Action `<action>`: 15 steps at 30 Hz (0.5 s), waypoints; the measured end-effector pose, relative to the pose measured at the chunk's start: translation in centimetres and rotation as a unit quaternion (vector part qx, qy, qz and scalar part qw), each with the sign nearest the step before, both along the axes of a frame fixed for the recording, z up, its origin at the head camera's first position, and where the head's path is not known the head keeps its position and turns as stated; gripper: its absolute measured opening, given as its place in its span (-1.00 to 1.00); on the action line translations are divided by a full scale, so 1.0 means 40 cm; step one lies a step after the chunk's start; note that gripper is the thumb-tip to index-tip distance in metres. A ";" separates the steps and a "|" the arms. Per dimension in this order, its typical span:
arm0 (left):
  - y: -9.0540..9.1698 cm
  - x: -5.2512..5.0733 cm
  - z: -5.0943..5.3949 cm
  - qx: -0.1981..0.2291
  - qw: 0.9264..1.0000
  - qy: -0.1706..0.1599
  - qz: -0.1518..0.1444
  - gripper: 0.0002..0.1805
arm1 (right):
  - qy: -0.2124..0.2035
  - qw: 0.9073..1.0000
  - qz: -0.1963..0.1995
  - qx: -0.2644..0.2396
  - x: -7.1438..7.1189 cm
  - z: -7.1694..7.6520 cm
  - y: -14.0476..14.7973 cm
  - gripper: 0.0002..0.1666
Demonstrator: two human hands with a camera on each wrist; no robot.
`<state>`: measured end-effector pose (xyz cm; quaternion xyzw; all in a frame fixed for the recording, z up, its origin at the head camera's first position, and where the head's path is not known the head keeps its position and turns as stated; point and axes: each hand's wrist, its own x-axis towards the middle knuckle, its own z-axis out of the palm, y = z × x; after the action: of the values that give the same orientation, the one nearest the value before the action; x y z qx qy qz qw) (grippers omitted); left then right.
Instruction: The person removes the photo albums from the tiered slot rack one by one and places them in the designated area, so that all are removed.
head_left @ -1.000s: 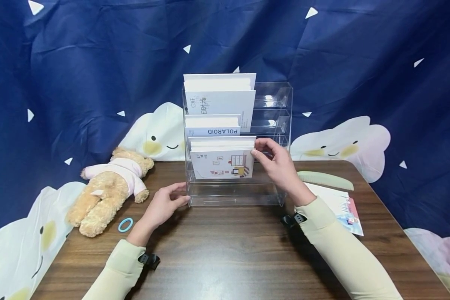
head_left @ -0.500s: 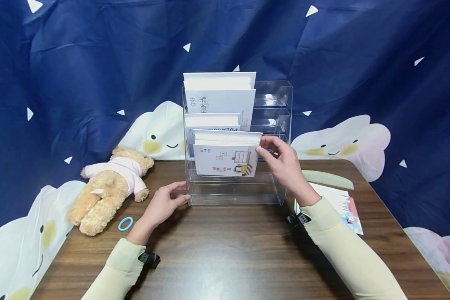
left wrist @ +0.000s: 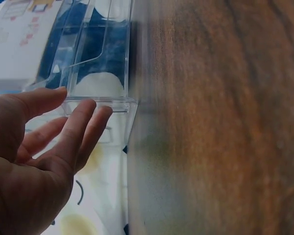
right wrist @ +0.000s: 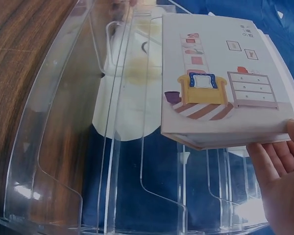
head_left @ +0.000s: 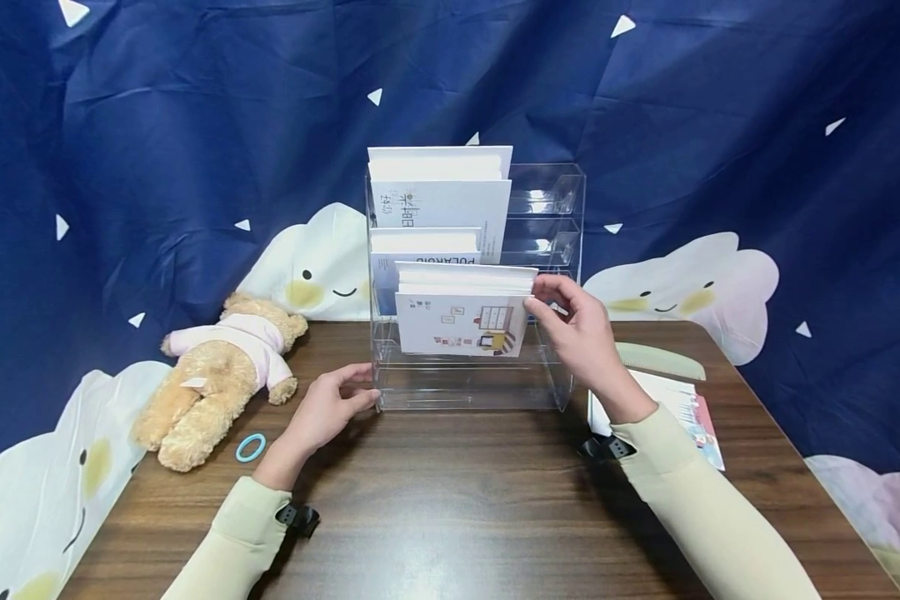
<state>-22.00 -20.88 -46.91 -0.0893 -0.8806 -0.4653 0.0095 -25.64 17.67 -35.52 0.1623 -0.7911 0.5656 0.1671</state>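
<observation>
My right hand (head_left: 577,337) pinches the right edge of a white book (head_left: 461,325) with a drawn room on its cover. In the right wrist view, thumb and fingers (right wrist: 267,164) grip that book's edge, and its cover shows a yellow armchair and a dresser. The book stands in front of the middle tiers of a clear acrylic rack (head_left: 468,401); whether its bottom edge rests in a slot cannot be told. My left hand (head_left: 332,408) touches the rack's lower left side with relaxed fingers, seen closer as an unfurled left hand (left wrist: 44,152) in the left wrist view.
A tall white book (head_left: 446,204) and a POLAROID book (head_left: 426,243) stand in the rack behind. Left lie a teddy bear (head_left: 221,375) and a blue ring (head_left: 251,447). Right lie a green comb (head_left: 663,361) and a white printed sheet (head_left: 667,392).
The book in my right hand rose slightly and slid rightward across the rack, uncovering the rack's left part. My left hand stayed where it was.
</observation>
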 end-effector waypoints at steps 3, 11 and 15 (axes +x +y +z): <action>0.000 0.000 0.002 0.000 1.000 -0.002 0.001 -0.42 | 0.000 1.000 -0.002 0.004 0.016 0.009 0.004 -0.66; -0.001 0.000 0.003 -0.006 1.000 0.000 0.005 -0.42 | -0.014 1.000 0.003 0.022 0.049 0.011 0.002 -0.66; -0.001 0.000 0.000 -0.007 1.000 0.004 0.007 -0.43 | -0.034 0.999 0.004 0.029 0.063 0.001 -0.004 -0.66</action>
<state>-21.98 -20.90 -46.91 -0.0854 -0.8844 -0.4586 0.0153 -23.12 17.49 -35.49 0.1507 -0.8115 0.5485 0.1337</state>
